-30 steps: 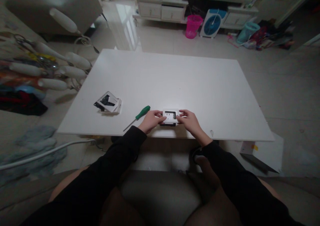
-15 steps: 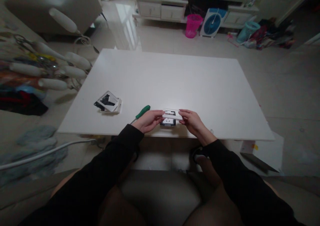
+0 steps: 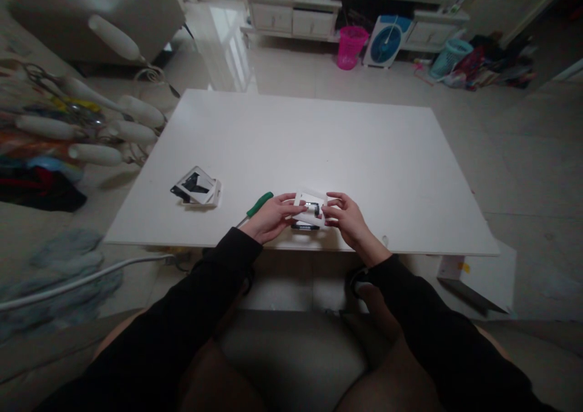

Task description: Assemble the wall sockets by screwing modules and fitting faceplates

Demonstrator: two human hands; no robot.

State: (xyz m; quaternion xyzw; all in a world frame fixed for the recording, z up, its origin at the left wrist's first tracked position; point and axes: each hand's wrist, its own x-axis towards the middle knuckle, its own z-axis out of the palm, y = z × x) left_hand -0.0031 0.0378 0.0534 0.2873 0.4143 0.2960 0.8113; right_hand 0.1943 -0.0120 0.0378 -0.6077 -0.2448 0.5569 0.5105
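Over the socket (image 3: 305,226) on the bench (image 3: 364,157), my left grip (image 3: 272,217) and right grip (image 3: 350,219) pinch a white frame (image 3: 311,197) between them.

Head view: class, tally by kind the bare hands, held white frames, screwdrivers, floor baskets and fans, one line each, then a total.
Hands: 2 (left hand, right hand)
Held frames: 1 (white frame)
Screwdrivers: 1 (green screwdriver)
Baskets: 2 (pink basket, teal basket)
Fans: 1 (blue-and-white fan)
Total: 7
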